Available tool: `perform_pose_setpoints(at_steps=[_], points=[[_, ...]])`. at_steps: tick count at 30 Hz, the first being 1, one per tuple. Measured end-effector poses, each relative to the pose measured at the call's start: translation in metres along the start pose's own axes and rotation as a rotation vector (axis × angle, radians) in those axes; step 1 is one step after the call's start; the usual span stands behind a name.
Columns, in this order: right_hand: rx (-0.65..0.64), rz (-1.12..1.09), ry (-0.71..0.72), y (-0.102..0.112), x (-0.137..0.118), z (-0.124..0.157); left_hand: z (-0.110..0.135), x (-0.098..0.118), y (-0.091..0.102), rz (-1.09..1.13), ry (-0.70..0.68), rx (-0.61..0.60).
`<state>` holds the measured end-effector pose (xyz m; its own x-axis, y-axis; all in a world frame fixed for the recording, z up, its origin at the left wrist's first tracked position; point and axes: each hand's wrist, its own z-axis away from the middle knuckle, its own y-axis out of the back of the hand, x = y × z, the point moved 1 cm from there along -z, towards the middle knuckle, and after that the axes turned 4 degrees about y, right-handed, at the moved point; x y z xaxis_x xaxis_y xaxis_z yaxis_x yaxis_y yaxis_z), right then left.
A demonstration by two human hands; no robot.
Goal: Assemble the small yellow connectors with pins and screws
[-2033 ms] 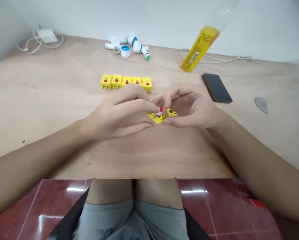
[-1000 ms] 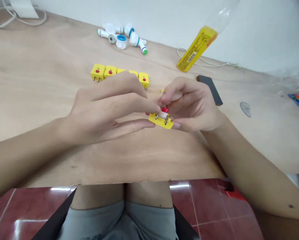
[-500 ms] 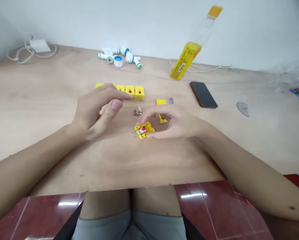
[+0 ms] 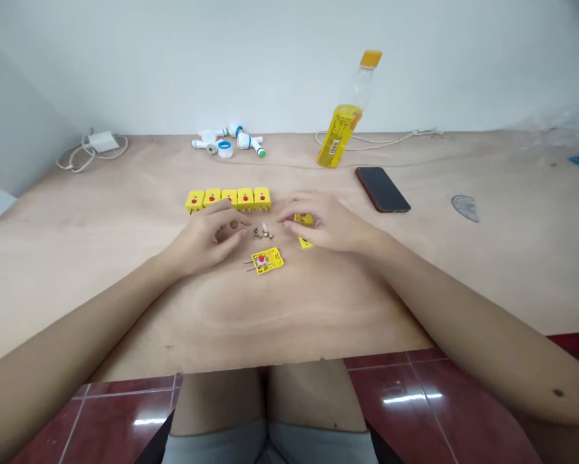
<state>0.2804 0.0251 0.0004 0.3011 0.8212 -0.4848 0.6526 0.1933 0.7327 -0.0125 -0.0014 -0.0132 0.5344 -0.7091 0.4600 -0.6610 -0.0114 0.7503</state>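
Observation:
An open yellow plug half (image 4: 266,260) with a red button and two metal pins lies on the wooden table (image 4: 125,270), free of both hands. My left hand (image 4: 207,235) rests just left of it, fingers loosely curled and empty, near a few small screws (image 4: 261,232). My right hand (image 4: 325,222) lies palm down over other yellow plug pieces (image 4: 303,220), its fingers spread. A row of several closed yellow plugs with red dots (image 4: 229,198) stands behind the hands.
A yellow drink bottle (image 4: 340,122) and a black phone (image 4: 382,189) stand at the back right. White pipe fittings with blue rings (image 4: 226,143) lie at the back, a white charger with cable (image 4: 96,145) at the far left. The table's front edge is close to my knees.
Both hands held the open plug half with its red button above the table; it now lies on the table, released. Both hands have moved back, toward the screws and the loose yellow pieces.

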Motion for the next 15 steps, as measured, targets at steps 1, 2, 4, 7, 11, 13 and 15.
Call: perform_pose_setpoints(at_steps=[1,2,4,7,11,13,15], points=[[-0.027,0.024,0.019,0.000,0.002,0.000,0.000,-0.001,-0.001,0.005,-0.003,-0.020],[-0.054,0.034,0.033,-0.001,0.003,0.000,0.000,-0.002,-0.002,0.010,-0.006,-0.037],[-0.095,0.030,0.049,-0.005,0.003,-0.001,0.001,-0.002,-0.003,0.021,-0.028,-0.060],[-0.127,0.025,0.070,-0.014,0.003,-0.002,0.002,0.000,-0.005,0.033,-0.066,-0.072],[-0.143,0.050,0.075,-0.020,0.004,-0.003,0.002,0.002,-0.007,0.051,-0.103,-0.072],[-0.152,0.075,0.066,-0.020,0.005,-0.003,0.001,0.003,-0.009,0.051,-0.110,-0.057],[-0.165,0.105,0.054,-0.020,0.004,-0.003,0.001,0.003,-0.009,0.038,-0.102,-0.037]])
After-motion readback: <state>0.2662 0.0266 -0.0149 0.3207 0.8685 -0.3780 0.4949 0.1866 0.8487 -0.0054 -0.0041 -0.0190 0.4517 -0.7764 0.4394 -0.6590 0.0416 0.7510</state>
